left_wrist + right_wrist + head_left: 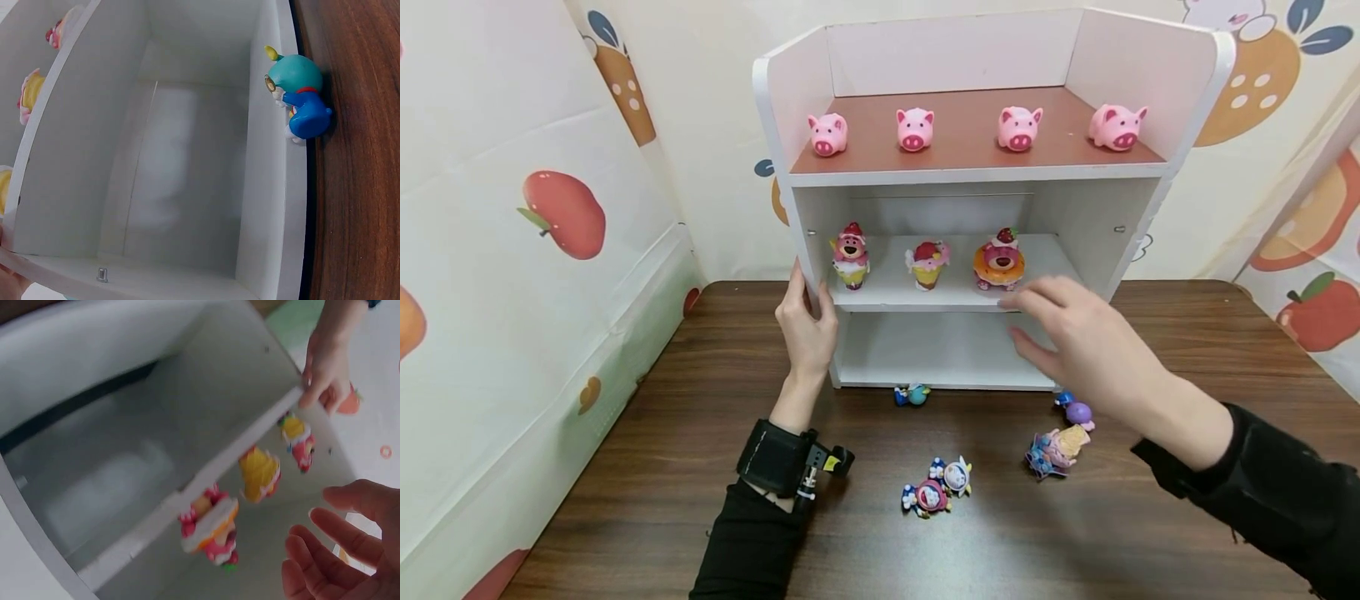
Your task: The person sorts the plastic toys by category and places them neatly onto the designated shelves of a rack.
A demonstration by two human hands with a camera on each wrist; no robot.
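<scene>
My left hand (808, 340) holds the left side panel of a white toy shelf (955, 173), its thumb and fingers about the front edge at the middle board. Close to the front of that board, my right hand (1093, 350) hovers with fingers spread and nothing between them. A bear figurine in an orange donut ring (1000, 262) stands just beyond its fingertips. To the left on the same board stand a pink-and-yellow cupcake-like figurine (927, 265) and a bear figurine with a red hat (851, 257).
Several pink pig figurines (915, 129) line the top board. A teal-and-blue figurine (299, 94) lies against the shelf's bottom edge. On the brown table (880, 550) lie a purple figurine (1078, 413), a pink-and-blue figurine (1054, 452) and two small figurines (928, 496) together.
</scene>
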